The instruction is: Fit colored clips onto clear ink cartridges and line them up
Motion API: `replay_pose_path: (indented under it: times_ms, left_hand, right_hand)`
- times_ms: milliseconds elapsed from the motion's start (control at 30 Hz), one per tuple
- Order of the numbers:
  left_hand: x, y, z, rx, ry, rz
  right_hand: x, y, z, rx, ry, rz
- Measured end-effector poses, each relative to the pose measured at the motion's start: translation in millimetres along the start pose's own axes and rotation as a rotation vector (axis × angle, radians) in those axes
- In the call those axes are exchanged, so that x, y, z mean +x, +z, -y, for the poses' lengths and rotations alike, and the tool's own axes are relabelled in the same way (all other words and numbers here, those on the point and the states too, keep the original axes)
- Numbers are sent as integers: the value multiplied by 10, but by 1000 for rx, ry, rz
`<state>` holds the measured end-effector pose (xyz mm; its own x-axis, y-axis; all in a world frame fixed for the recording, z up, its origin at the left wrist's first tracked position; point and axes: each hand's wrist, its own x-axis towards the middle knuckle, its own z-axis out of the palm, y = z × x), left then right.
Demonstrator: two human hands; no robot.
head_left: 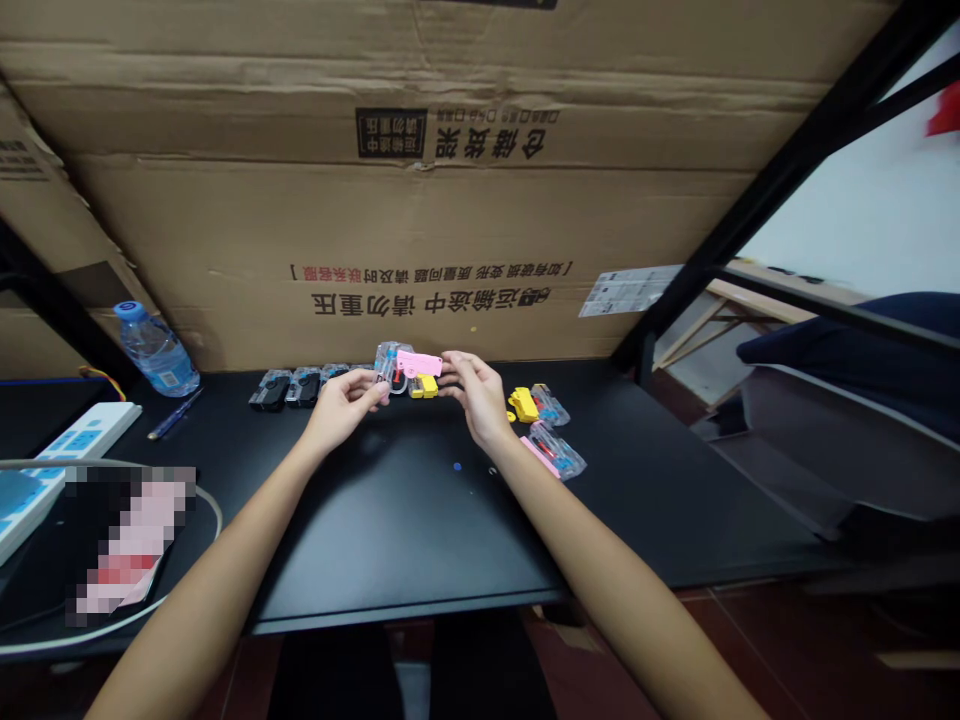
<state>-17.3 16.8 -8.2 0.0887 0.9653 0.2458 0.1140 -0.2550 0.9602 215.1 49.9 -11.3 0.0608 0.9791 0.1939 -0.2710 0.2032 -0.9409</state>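
As the left hand (341, 408) and right hand (476, 398) grip it, the pink toy (418, 364) shows yellow and clear parts

Pink plastic toy pistol (418, 364) with yellow grip (424, 386) and clear casing (390, 362) (fit of parts not verifiable), held level, gripped between left hand (341, 410) and right hand (476, 395)

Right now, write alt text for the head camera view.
A bare left hand and bare right hand hold a small pink and yellow plastic toy above a black desk. Dark and yellow toys in clear packs lie nearby, before a large brown cardboard box with Chinese print.
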Motion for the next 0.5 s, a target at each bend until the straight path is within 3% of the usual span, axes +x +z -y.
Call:
replay_pose_path:
  times_ms: [267, 433, 500]
  left_hand:
    - [-24, 46, 4, -11, -3, 19]
    - [-46, 99, -1, -2, 3, 36]
    - [-52, 101, -12, 10, 11, 46]
  right_hand:
    - [-86, 89, -21, -164, -85, 69]
    - [-217, 222, -177, -212, 15, 314]
    - [-251, 256, -212, -208, 32, 357]
